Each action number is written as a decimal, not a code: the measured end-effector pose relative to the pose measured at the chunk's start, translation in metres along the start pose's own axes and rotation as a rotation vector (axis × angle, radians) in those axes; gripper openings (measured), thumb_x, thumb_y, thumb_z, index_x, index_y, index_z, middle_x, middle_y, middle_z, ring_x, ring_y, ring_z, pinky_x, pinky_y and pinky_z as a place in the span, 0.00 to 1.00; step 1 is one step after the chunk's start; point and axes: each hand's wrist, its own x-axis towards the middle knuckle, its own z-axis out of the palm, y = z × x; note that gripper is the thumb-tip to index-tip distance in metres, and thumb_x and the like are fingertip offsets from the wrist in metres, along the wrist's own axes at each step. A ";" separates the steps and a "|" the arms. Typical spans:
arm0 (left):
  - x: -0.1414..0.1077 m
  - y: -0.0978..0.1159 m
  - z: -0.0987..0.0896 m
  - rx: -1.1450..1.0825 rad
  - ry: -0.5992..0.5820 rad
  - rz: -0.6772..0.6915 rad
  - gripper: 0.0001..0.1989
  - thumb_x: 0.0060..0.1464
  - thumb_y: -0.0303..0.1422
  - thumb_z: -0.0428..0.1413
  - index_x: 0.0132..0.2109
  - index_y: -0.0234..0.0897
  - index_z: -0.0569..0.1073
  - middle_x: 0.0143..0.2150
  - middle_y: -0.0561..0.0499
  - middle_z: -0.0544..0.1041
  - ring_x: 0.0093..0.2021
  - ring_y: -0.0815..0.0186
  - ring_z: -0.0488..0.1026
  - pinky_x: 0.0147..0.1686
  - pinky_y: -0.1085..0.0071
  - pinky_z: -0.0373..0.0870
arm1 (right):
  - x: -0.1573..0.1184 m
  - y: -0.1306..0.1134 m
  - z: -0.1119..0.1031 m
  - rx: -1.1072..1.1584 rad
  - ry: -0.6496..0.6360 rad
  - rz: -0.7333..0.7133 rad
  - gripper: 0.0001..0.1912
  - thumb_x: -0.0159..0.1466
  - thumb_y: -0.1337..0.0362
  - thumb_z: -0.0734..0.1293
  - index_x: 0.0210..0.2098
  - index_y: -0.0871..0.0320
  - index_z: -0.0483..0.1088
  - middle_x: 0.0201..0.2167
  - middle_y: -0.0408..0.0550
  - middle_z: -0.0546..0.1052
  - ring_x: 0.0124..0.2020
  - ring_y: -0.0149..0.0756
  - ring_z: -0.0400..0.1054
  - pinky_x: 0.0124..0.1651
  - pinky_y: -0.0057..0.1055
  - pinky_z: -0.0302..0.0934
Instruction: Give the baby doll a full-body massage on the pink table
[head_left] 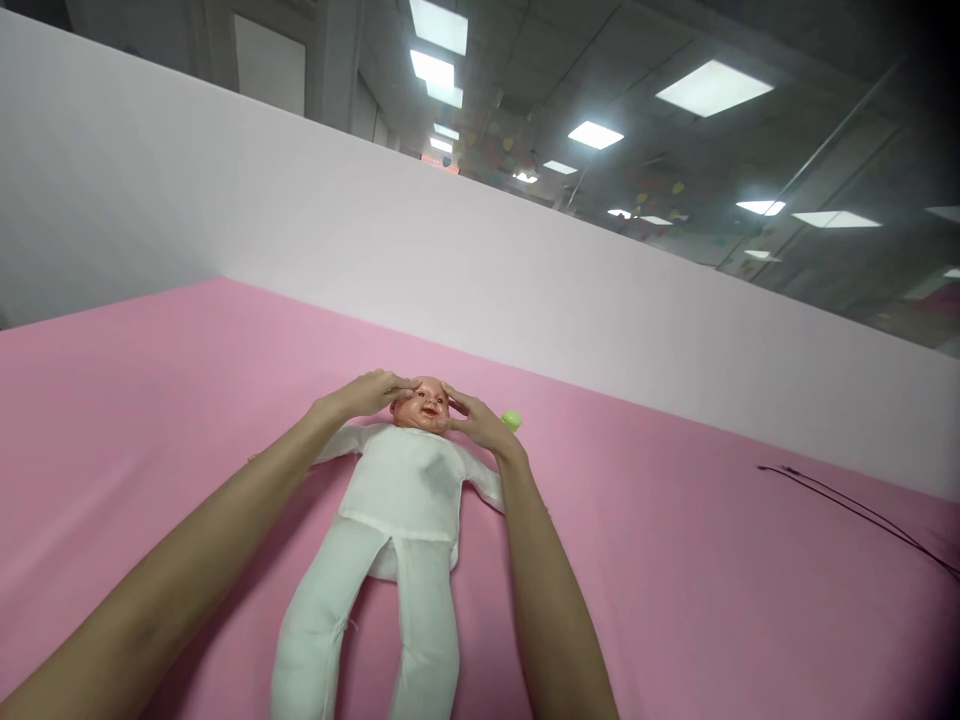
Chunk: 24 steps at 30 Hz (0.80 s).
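Note:
A baby doll (409, 480) lies on its back, head away from me, in a white cloth top and white legs, with a grey patch on the chest. My left hand (371, 392) rests at the left side of its head (427, 402), fingers stretched out and touching by the temple. On the other side, my right hand (476, 418) has its thumb near the cheek and its fingers by the forehead, spread apart. Both hands touch the head without wrapping round it. The doll's feet are out of view.
A pink surface (675, 560) lies under the doll, bordered by a white wall (525, 270). Just right of my right hand is a small light-green object (511, 420). Thin black cables (847, 502) lie at the far right. Ceiling lights show above the wall.

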 end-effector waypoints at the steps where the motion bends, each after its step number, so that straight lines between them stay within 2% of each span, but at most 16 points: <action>1: 0.000 0.002 0.001 0.012 0.005 -0.022 0.19 0.64 0.38 0.45 0.39 0.40 0.80 0.34 0.47 0.80 0.32 0.61 0.70 0.33 0.68 0.62 | 0.000 -0.001 0.001 -0.007 0.001 -0.005 0.36 0.65 0.55 0.75 0.70 0.48 0.67 0.68 0.47 0.71 0.68 0.47 0.65 0.71 0.47 0.58; 4: -0.003 0.010 0.005 0.036 0.018 -0.082 0.22 0.67 0.42 0.44 0.50 0.43 0.81 0.46 0.45 0.83 0.42 0.56 0.76 0.40 0.66 0.67 | -0.003 -0.005 0.005 -0.030 0.039 -0.001 0.35 0.64 0.54 0.75 0.69 0.49 0.68 0.68 0.48 0.72 0.68 0.48 0.66 0.70 0.47 0.59; 6: -0.006 0.016 0.009 0.070 0.027 -0.084 0.23 0.67 0.43 0.44 0.57 0.45 0.79 0.54 0.44 0.82 0.48 0.54 0.77 0.46 0.64 0.68 | -0.006 -0.007 0.009 -0.044 0.080 0.018 0.36 0.64 0.52 0.75 0.70 0.48 0.67 0.69 0.48 0.70 0.69 0.48 0.64 0.71 0.47 0.59; 9: -0.016 0.022 0.015 0.049 0.036 -0.106 0.26 0.68 0.43 0.43 0.65 0.44 0.73 0.60 0.41 0.80 0.53 0.51 0.78 0.50 0.62 0.69 | -0.016 -0.011 0.016 -0.104 0.118 0.061 0.40 0.64 0.50 0.75 0.72 0.47 0.63 0.71 0.48 0.67 0.71 0.50 0.61 0.72 0.47 0.57; 11: -0.028 0.023 0.015 -0.016 0.005 -0.144 0.28 0.69 0.46 0.41 0.67 0.44 0.71 0.61 0.40 0.79 0.57 0.50 0.77 0.53 0.61 0.69 | -0.026 -0.013 0.020 -0.162 0.131 0.107 0.40 0.65 0.48 0.73 0.73 0.47 0.61 0.72 0.49 0.66 0.70 0.52 0.63 0.71 0.49 0.58; 14: -0.057 0.016 0.011 -0.039 -0.061 -0.229 0.30 0.67 0.53 0.43 0.64 0.44 0.74 0.64 0.39 0.77 0.60 0.47 0.75 0.54 0.59 0.69 | -0.049 -0.012 0.024 -0.255 0.177 0.224 0.37 0.67 0.49 0.71 0.72 0.51 0.63 0.71 0.54 0.66 0.69 0.54 0.64 0.69 0.50 0.59; 17: -0.093 0.002 0.001 0.007 -0.111 -0.358 0.28 0.59 0.57 0.53 0.54 0.43 0.79 0.58 0.37 0.80 0.53 0.44 0.79 0.46 0.60 0.71 | -0.077 -0.006 0.021 -0.385 0.228 0.393 0.32 0.69 0.48 0.68 0.67 0.58 0.69 0.70 0.59 0.68 0.69 0.56 0.64 0.67 0.48 0.59; 20: -0.126 -0.013 -0.011 -0.026 -0.155 -0.472 0.26 0.51 0.55 0.58 0.48 0.42 0.80 0.38 0.41 0.83 0.33 0.50 0.79 0.31 0.64 0.68 | -0.106 0.002 0.008 -0.569 0.299 0.644 0.24 0.72 0.48 0.64 0.57 0.58 0.75 0.61 0.61 0.76 0.63 0.53 0.70 0.60 0.42 0.64; 22: -0.143 -0.023 -0.019 -0.079 -0.137 -0.527 0.26 0.45 0.52 0.62 0.47 0.42 0.79 0.28 0.47 0.79 0.25 0.55 0.75 0.26 0.66 0.63 | -0.124 0.006 -0.003 -0.680 0.359 0.825 0.21 0.73 0.50 0.64 0.50 0.60 0.77 0.53 0.65 0.80 0.60 0.56 0.72 0.57 0.45 0.64; 24: -0.155 -0.032 -0.026 -0.118 -0.121 -0.551 0.22 0.38 0.48 0.65 0.40 0.42 0.80 0.24 0.50 0.76 0.24 0.58 0.73 0.25 0.68 0.63 | -0.140 0.009 -0.013 -0.716 0.394 0.950 0.20 0.73 0.51 0.64 0.43 0.63 0.77 0.48 0.70 0.80 0.58 0.62 0.72 0.56 0.51 0.63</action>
